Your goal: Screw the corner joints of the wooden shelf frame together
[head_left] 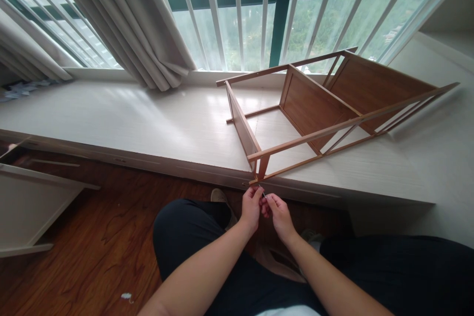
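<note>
A brown wooden shelf rack (318, 101) lies on its side on the white window ledge, its near corner sticking out slightly past the front edge. Just below that corner, my left hand (252, 207) and my right hand (280, 215) are close together, fingers pinched. A thin, dark metal piece (263, 192) shows between the fingertips, too small to tell its kind. My right fingers grip its lower end. What my left fingers hold is partly hidden by the fingers themselves.
Grey curtains (126, 19) hang over the ledge (148, 113) before a barred window. At left, an open white drawer or cabinet panel (33, 202) projects over the wood floor (99, 237). A white scrap (127, 297) lies there. My legs straddle the work area.
</note>
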{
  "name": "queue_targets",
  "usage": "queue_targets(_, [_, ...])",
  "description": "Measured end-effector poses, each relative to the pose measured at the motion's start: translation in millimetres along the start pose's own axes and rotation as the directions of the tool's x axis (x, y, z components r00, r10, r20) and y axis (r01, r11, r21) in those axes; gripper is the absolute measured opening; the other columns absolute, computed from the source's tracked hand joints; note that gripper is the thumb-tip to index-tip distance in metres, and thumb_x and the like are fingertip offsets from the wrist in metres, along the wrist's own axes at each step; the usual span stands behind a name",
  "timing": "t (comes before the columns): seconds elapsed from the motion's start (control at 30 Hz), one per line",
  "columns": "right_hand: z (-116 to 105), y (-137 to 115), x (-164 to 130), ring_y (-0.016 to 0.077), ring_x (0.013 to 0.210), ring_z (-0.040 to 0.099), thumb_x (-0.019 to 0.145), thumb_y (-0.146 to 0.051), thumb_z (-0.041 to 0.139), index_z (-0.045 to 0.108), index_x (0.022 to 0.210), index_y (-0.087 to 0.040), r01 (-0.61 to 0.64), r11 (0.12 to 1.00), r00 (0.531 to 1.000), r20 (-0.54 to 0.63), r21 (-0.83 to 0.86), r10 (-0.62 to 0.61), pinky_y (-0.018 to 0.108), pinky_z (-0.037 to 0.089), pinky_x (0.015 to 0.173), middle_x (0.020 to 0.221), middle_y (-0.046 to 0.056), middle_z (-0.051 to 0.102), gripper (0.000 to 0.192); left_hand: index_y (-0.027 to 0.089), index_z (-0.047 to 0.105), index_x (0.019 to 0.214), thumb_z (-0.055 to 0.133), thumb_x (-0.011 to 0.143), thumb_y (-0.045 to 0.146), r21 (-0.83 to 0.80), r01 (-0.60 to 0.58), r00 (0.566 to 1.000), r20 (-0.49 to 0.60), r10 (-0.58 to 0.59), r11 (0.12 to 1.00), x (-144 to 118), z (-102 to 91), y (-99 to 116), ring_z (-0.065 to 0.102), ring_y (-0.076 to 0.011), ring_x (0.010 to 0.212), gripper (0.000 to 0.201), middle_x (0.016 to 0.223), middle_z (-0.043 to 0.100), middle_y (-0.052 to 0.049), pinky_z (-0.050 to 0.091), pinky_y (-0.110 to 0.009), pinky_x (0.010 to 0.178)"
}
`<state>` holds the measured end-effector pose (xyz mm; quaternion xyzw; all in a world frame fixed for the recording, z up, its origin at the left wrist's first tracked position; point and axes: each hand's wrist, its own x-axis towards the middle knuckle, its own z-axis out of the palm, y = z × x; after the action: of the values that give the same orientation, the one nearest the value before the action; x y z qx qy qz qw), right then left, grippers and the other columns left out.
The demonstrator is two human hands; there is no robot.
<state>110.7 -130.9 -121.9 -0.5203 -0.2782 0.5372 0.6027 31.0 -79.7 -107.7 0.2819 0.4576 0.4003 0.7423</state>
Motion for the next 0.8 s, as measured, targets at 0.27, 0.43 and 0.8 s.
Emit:
queue_targets(0.27, [-3, 3, -4, 0.015, 0.055, 0.054, 0.09, -0.048, 0.062, 0.056, 0.102, -0.022, 0.049, 0.994, 0.995, -0.084, -0.099, -0.057, 0.025, 0.042, 0.052, 0.066, -0.003, 0.06, 0.029, 0.017, 0.054, 0.079, 0.08, 0.071, 0.044, 0.035, -0.076, 0.996, -0.042, 0.077, 0.997, 7, -4.4, -4, 0.036, -0.0054, 0.042, 0.038, 0.05, 0.044, 0.009, 0.026, -0.018, 0.04])
queue_targets(0.43, [-8, 5, -7, 0.0182, 0.066, 0.06, 0.089, -0.043, 0.066, 0.058, 0.103, -0.021, 0.127, 0.932, 0.982, -0.088, -0.34, -0.166, 0.029, 0.047, 0.062, 0.075, 0.001, 0.066, 0.027, 0.017, 0.055, 0.079, 0.082, 0.069, 0.044, -0.001, -0.053, 0.997, -0.05, 0.053, 0.999, 8, -4.7, -4, 0.035, -0.0054, 0.046, 0.039, 0.053, 0.043, 0.009, 0.027, -0.019, 0.044])
queue_targets(0.8, [3, -2, -1, 0.0135, 0.051, 0.049, 0.087, -0.053, 0.065, 0.065, 0.075, -0.018, -0.019, 0.993, 0.996, -0.092, -0.115, 0.009, 0.025, 0.038, 0.049, 0.056, -0.001, 0.056, 0.037, 0.018, 0.052, 0.077, 0.084, 0.067, 0.045, 0.0, -0.042, 0.997, -0.058, 0.042, 0.999, 7, -3.2, -2, 0.041, -0.0051, 0.043, 0.043, 0.057, 0.048, 0.008, 0.029, -0.018, 0.04])
